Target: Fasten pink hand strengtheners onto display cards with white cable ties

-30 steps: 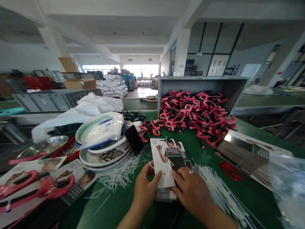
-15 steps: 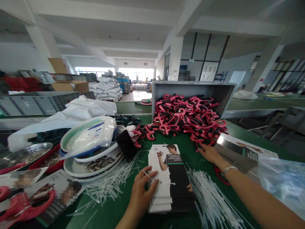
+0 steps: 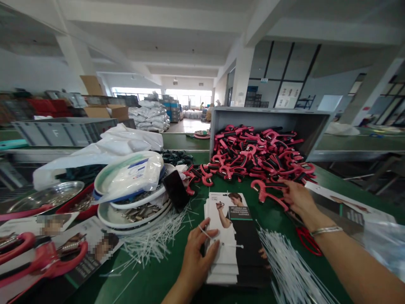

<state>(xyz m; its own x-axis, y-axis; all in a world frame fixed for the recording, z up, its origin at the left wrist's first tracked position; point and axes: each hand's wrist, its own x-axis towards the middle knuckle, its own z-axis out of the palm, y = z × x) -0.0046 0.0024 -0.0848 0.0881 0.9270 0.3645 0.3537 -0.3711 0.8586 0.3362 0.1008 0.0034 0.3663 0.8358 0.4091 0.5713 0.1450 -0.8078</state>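
While right hand pinches pink tool | left hand spread on cards | crate marked "F"

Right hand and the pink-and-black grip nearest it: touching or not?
Touching. The head view shows the right hand with its fingers over the handle ends of the grip, no gap visible.
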